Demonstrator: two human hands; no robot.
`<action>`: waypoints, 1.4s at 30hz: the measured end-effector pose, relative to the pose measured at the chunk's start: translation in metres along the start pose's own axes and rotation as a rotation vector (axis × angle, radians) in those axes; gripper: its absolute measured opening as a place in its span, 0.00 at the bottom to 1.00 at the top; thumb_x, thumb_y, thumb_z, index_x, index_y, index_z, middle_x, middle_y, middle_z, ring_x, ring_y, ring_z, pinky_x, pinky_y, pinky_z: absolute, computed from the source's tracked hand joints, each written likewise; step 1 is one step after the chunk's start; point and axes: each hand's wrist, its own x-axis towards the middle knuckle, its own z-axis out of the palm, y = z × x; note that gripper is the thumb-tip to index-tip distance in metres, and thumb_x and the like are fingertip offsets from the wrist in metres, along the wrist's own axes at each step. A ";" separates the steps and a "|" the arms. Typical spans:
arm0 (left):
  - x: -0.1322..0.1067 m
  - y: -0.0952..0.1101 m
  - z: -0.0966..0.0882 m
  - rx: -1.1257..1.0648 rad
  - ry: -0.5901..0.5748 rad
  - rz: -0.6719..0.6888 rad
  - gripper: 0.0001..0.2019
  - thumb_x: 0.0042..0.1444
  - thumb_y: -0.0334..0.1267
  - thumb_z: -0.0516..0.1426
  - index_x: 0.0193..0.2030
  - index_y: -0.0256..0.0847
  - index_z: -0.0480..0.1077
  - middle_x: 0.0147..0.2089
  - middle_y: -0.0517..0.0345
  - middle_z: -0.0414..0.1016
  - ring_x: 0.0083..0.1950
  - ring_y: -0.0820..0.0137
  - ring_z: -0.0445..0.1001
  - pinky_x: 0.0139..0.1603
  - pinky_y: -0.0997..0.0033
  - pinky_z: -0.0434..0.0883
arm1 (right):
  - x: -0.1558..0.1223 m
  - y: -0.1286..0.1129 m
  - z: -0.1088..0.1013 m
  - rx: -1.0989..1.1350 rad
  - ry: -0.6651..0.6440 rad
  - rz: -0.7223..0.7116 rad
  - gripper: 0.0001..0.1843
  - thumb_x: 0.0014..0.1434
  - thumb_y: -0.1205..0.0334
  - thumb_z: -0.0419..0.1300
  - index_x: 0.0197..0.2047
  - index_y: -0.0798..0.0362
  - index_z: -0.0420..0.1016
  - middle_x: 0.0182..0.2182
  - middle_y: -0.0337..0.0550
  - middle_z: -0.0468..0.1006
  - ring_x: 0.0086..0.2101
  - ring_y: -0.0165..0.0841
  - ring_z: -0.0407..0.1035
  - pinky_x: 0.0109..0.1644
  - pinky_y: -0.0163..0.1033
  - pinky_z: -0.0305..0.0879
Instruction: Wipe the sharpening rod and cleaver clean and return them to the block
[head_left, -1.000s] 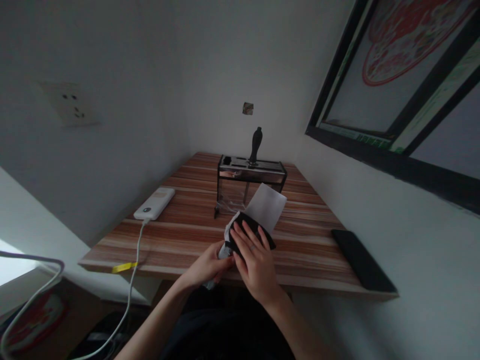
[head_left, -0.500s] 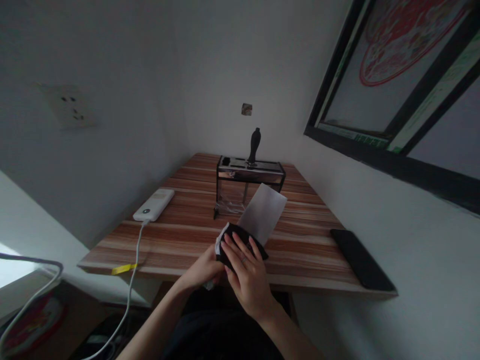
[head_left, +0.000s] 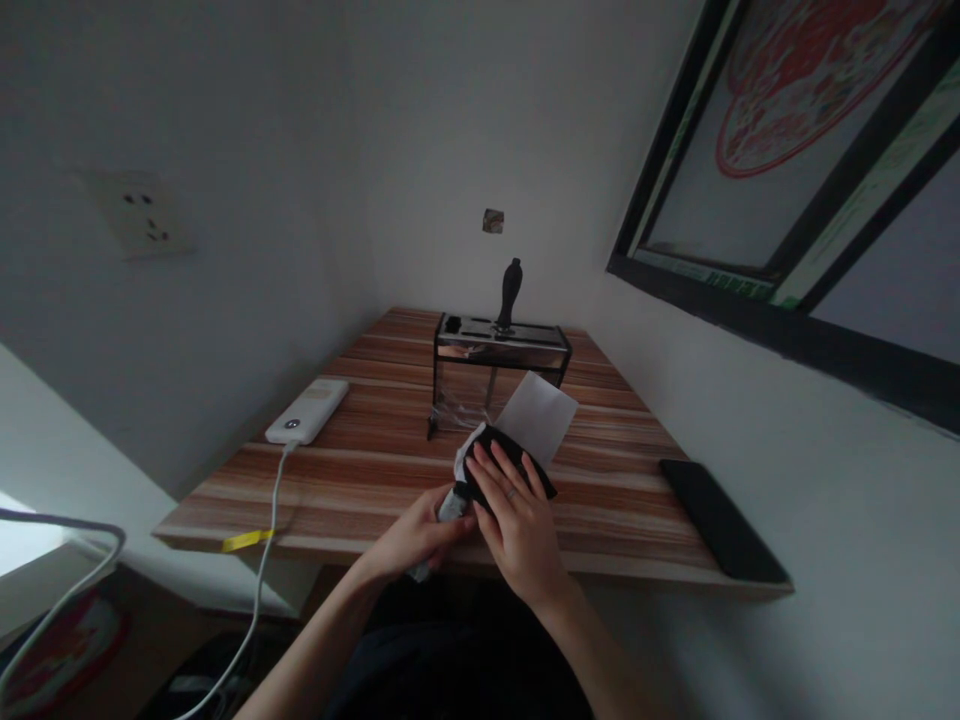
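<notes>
A cleaver (head_left: 541,412) with a broad rectangular blade points up and to the right above the table's front part. My left hand (head_left: 420,535) is closed around its handle (head_left: 452,503), which looks pale grey and partly hidden by my fingers. Folded over the lower blade is a black cloth (head_left: 478,470) with a white edge. My right hand (head_left: 517,515) presses the cloth against the blade, fingers together on top and the thumb toward the handle. Behind the blade stands a metal-framed box (head_left: 501,340) with clear sides and a black upright handle (head_left: 511,292).
On the left of the wood-grain table (head_left: 375,390) lies a white power bank (head_left: 309,410) with a white cable (head_left: 276,500) hanging over the edge. A yellow tag (head_left: 246,541) sits at the front edge. A black phone (head_left: 721,520) lies at the right edge.
The cloth and my right hand have slid up and to the right along the blade, covering more of it. More of the handle now shows by my left hand.
</notes>
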 end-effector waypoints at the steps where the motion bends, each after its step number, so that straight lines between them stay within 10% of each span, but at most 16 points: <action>1: 0.000 0.000 0.000 -0.002 -0.012 0.000 0.16 0.53 0.49 0.61 0.37 0.38 0.64 0.18 0.73 0.58 0.13 0.84 0.51 0.12 0.84 0.53 | 0.001 0.003 -0.001 -0.005 0.007 0.003 0.28 0.66 0.68 0.47 0.68 0.51 0.54 0.64 0.43 0.62 0.66 0.37 0.50 0.68 0.54 0.45; 25: -0.002 0.001 -0.004 0.081 -0.065 0.003 0.16 0.54 0.49 0.59 0.33 0.40 0.60 0.17 0.73 0.56 0.13 0.83 0.53 0.13 0.83 0.50 | 0.044 0.068 -0.023 -0.110 0.230 0.108 0.23 0.68 0.64 0.47 0.65 0.50 0.59 0.64 0.44 0.63 0.65 0.36 0.50 0.68 0.53 0.43; 42: -0.002 -0.001 -0.002 0.057 -0.016 -0.016 0.16 0.53 0.50 0.60 0.32 0.40 0.61 0.18 0.73 0.57 0.13 0.84 0.52 0.12 0.84 0.52 | 0.030 0.044 -0.006 -0.063 0.195 0.079 0.25 0.67 0.67 0.47 0.67 0.50 0.56 0.64 0.43 0.63 0.66 0.37 0.49 0.68 0.55 0.42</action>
